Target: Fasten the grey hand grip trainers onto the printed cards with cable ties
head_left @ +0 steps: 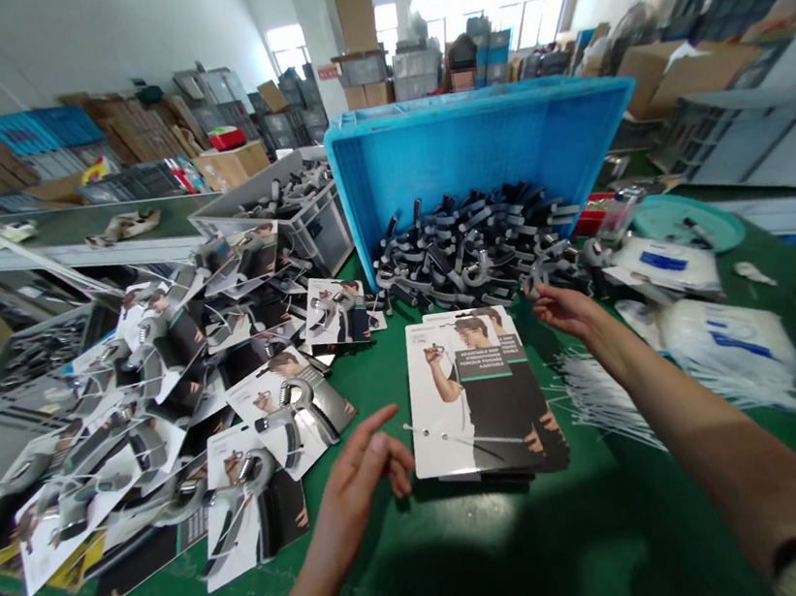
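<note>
My left hand [370, 463] hovers at the left edge of a stack of printed cards [484, 394], index finger stretched out and nothing held. A white cable tie [486, 438] lies across the top card near two small holes. Beyond the stack, my right hand [565, 310] has its fingers closed on a grey hand grip strengthener [545, 274] at the front of a heap. That heap of black-and-grey hand grips [464, 240] spills from a tipped blue crate [472, 137]. Loose white cable ties [606, 402] are spread below my right forearm.
Carded hand grips [248, 494] pile up on the left of the green table [433, 567]. A grey crate [318, 220] of grips stands behind them. At right lie plastic bags [738, 346] and a turquoise tray [688, 219]. A person [462, 65] is behind the blue crate.
</note>
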`<state>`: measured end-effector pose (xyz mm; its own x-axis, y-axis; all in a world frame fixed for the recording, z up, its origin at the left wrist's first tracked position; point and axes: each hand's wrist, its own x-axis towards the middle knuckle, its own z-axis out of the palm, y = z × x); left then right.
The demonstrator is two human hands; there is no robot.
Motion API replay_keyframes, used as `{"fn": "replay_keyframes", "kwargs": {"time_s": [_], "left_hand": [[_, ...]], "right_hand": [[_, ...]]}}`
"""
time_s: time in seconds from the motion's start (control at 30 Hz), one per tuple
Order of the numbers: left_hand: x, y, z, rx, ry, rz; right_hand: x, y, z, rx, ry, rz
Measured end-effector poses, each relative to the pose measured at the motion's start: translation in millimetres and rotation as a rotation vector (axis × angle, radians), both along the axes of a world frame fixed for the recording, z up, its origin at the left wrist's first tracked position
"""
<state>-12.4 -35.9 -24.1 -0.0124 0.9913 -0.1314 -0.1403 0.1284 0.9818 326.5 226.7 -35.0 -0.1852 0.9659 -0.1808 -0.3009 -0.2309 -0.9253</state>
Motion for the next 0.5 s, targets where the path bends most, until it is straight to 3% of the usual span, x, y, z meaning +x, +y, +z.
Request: {"fn": "replay_keyframes", "kwargs": {"time_s": [0.07,0.13,0.3,0.37,0.43,0.5], "left_hand": [[-11.9,7.1,10.2,0.092,0.068,0.204],[-13.7,18.7,26.9,0.188,0.140,0.265],[26.7,50.3,74.6,0.414,0.221,-0.055],[42.7,56.6,83.8,0.456,0.154,-0.115],[48.2,58.8,85.3,0.468,0.126,-0.074],[43.3,59.2,81.5,0.477,0.228,-0.004]], "right_hand": [[7.1,-35.4,23.3,-0.007,0.037,0.035],[2.9,-78.6,49.9,0.007,0.078,0.085],[-58.3,-171.1,104.6,0.081,0.313,0.474],[-84.3,-188.0,113.7,0.067,0.396,0.581],[-99.5,-193.5,115.4,0.034,0.424,0.633],[-101.7,-191.5,112.3,-0.007,0.325,0.695]]}}
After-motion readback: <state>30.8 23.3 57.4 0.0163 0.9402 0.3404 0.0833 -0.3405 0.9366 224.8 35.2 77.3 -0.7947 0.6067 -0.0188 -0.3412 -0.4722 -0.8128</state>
